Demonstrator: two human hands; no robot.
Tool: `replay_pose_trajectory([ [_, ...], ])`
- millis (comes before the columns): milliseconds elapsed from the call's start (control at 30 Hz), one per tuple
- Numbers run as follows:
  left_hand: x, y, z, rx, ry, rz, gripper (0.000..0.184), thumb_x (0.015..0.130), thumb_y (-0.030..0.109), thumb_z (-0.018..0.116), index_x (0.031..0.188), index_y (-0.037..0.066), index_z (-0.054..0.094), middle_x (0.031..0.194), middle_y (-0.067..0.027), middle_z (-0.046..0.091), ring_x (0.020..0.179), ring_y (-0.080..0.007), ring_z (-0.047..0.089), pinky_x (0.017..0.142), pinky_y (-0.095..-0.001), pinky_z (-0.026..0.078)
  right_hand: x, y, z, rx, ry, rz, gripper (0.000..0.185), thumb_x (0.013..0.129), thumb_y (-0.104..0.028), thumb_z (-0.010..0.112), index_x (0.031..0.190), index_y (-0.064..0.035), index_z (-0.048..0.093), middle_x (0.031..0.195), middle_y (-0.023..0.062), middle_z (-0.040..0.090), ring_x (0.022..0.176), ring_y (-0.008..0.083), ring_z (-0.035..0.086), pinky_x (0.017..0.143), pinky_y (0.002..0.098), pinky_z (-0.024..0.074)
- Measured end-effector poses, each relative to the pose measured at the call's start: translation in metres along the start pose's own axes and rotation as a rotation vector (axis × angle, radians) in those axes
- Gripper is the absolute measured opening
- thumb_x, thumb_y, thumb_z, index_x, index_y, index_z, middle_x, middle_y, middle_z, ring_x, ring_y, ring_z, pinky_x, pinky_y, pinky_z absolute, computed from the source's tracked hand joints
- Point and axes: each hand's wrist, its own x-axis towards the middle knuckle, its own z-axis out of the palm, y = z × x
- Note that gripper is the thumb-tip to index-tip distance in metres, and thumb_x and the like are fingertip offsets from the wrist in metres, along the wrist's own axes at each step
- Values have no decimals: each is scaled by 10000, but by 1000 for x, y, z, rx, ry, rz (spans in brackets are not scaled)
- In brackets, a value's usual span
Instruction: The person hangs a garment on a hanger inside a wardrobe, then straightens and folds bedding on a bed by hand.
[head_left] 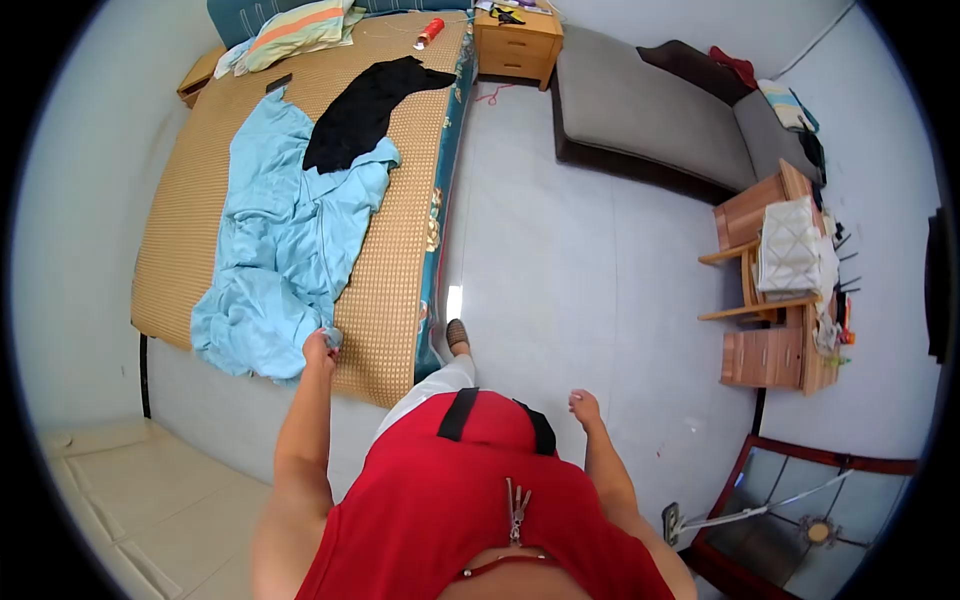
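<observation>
A rumpled light blue sheet or cover (pixel 265 240) lies lengthwise along the bed (pixel 380 365). At its near right corner, my left hand (pixel 320 347) is closed on a bunched bit of the cloth. My right hand (pixel 583 403) hangs over the floor on my right side, away from the bed. Its fingers are loosely bent and apart, and I see nothing in them. A black garment or cloth (pixel 365 115) rests on the mat beyond the blue cover, touching its upper right part.
A striped pillow (pixel 300 35), a dark phone-like object (pixel 279 84) and a red can-like item (pixel 430 32) lie on the bed. Beyond are a wooden nightstand (pixel 517 45) and a grey chaise (pixel 650 110). A desk (pixel 765 358) and chair (pixel 748 275) stand right.
</observation>
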Motion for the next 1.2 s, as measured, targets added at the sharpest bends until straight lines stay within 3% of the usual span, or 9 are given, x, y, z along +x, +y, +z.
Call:
replay_pose_trajectory([
  [67, 2, -9, 11, -110, 9, -106, 208, 805, 101, 547, 999, 129, 617, 863, -61, 506, 633, -201, 464, 429, -303, 442, 21, -44, -4, -293, -15, -246, 340, 850, -227, 586, 1155, -76, 607, 791, 95, 666, 654, 185, 629, 644, 327, 513],
  [167, 25, 26, 122, -131, 7, -169, 166, 814, 81, 525, 947, 128, 612, 838, -62, 501, 594, -184, 452, 422, -299, 433, 98, -188, -31, -376, 3, -377, 333, 847, -252, 594, 1140, -96, 611, 859, 145, 671, 794, 265, 651, 739, 364, 506],
  [233, 23, 53, 166, -123, -62, -12, 82, 841, 138, 560, 901, 110, 608, 787, -44, 512, 548, -161, 440, 412, -290, 413, 123, -260, -28, -381, -14, -433, 332, 851, -258, 591, 1144, -104, 611, 857, 137, 673, 798, 274, 649, 739, 371, 505],
  [600, -67, 174, 250, -156, -452, 126, 204, 883, 116, 520, 1064, 102, 614, 674, 43, 452, 498, -53, 379, 491, -230, 445, 261, -486, 14, -414, -392, -422, 342, 839, -165, 571, 1140, -6, 603, 843, 85, 656, 681, 162, 616, 651, 303, 507],
  [733, -54, 174, 259, -256, -348, 55, 216, 907, 123, 504, 1100, 76, 590, 681, 35, 472, 487, -54, 381, 509, -235, 460, 338, -584, 71, -598, -491, -498, 323, 838, -169, 572, 1117, -13, 621, 866, 109, 660, 674, 145, 614, 640, 298, 509],
  [867, -47, 168, 269, -403, -167, 31, 193, 935, 165, 523, 1089, 70, 590, 687, 36, 492, 493, -51, 399, 515, -230, 466, 380, -688, 148, -956, -453, -1009, 331, 836, -259, 584, 1101, -71, 644, 971, 172, 668, 840, 322, 635, 793, 400, 504],
  [933, -48, 164, 280, -435, -69, -8, 189, 935, 167, 527, 1085, 72, 592, 686, 35, 492, 506, -52, 412, 528, -233, 473, 379, -737, 189, -968, -516, -952, 359, 839, -297, 576, 1120, -85, 641, 1035, 193, 646, 984, 385, 579, 896, 429, 459],
  [1033, -54, 171, 301, -457, 47, -39, 176, 933, 167, 535, 1067, 75, 601, 706, 30, 494, 535, -60, 435, 558, -241, 482, 390, -788, 249, -1075, -621, -1154, 372, 849, -293, 562, 1156, -92, 626, 1117, 191, 614, 1086, 349, 537, 947, 403, 438],
  [1200, -56, 177, 318, -430, 213, -46, 165, 935, 141, 533, 1056, 60, 613, 720, 31, 494, 568, -63, 436, 561, -238, 455, 388, -840, 334, -1233, -681, -1008, 370, 839, -266, 577, 1199, -187, 616, 1374, 146, 429, 1200, 329, 460, 999, 399, 411],
])
